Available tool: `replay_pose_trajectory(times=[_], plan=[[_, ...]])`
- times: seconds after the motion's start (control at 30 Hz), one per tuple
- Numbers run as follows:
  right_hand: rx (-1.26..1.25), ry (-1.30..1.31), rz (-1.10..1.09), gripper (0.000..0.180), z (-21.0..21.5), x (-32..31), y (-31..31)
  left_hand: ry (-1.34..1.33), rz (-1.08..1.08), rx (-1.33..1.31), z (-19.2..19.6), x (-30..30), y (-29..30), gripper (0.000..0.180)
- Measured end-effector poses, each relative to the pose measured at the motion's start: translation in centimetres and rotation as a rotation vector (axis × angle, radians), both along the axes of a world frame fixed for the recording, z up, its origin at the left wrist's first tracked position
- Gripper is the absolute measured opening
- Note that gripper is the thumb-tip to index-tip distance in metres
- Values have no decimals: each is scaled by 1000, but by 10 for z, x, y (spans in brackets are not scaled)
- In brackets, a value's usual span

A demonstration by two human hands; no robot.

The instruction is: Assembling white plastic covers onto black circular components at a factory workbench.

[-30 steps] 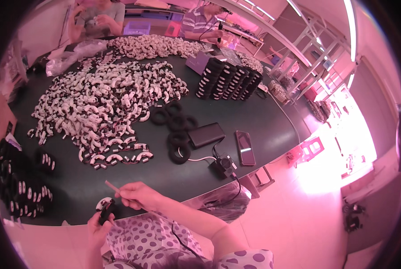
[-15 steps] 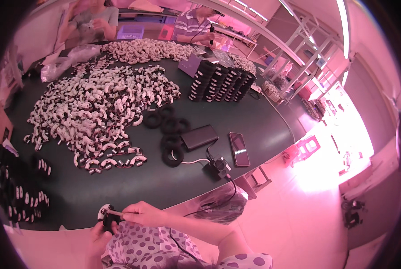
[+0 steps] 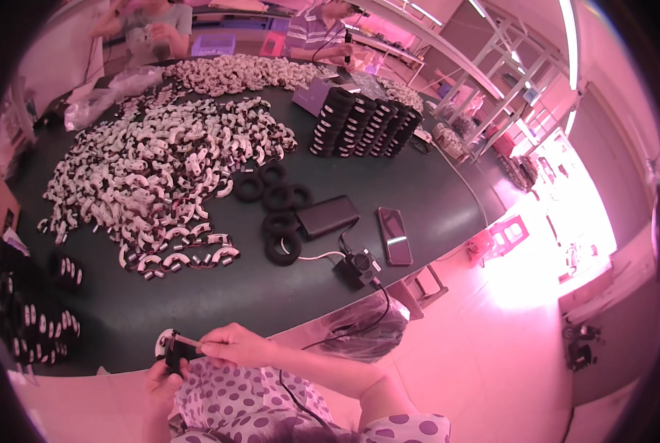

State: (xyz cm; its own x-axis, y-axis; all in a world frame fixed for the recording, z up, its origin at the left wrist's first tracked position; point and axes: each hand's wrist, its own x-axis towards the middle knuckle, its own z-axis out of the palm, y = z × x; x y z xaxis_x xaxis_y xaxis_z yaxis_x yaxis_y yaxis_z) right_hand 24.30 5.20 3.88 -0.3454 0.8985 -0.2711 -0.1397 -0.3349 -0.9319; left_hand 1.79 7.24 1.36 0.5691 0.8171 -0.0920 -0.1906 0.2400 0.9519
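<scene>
At the table's near edge, my left hand (image 3: pixel 163 384) is closed around a black ring (image 3: pixel 175 359). A white curved piece (image 3: pixel 164 342) sits at the ring's upper left side, partly inside it as far as I can see. My right hand (image 3: pixel 235 345) pinches a thin, light-coloured flat stick (image 3: pixel 187 340), whose far end meets the ring beside the white piece. My fingers hide much of the ring's lower part. Beyond my hands lies a large heap of white curved pieces (image 3: pixel 145 159) with dark wires and small silvery cylinders.
Several loose black rings (image 3: pixel 278 196) lie mid-table by a black power bank (image 3: pixel 328 216), a plug adapter with cables (image 3: pixel 361 267) and a phone (image 3: pixel 395 236). Stacked rings stand at back right (image 3: pixel 363 125) and left (image 3: pixel 35 325). Two people sit across the table (image 3: pixel 330 88).
The view has shifted slightly. My hands keep their hold, with the ring and stick a little further left. The person at the back left has raised an arm.
</scene>
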Motion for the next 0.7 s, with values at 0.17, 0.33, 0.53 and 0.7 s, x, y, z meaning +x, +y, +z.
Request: replay_pose_trajectory(times=[0.17, 0.33, 0.53, 0.7], plan=[[-2, -7, 0, 26, -3, -2, -2, -31, 20, -10, 0, 3, -3, 48], [5, -13, 3, 26, -6, -2, -2, -56, 55, -8, -5, 4, -4, 48], [-11, -18, 13, 25, -7, 1, -1, -28, 66, -51, -5, 7, -3, 45], [112, -89, -296, 58, 39, 27, 7, -18, 31, -55, 0, 8, -1, 48]])
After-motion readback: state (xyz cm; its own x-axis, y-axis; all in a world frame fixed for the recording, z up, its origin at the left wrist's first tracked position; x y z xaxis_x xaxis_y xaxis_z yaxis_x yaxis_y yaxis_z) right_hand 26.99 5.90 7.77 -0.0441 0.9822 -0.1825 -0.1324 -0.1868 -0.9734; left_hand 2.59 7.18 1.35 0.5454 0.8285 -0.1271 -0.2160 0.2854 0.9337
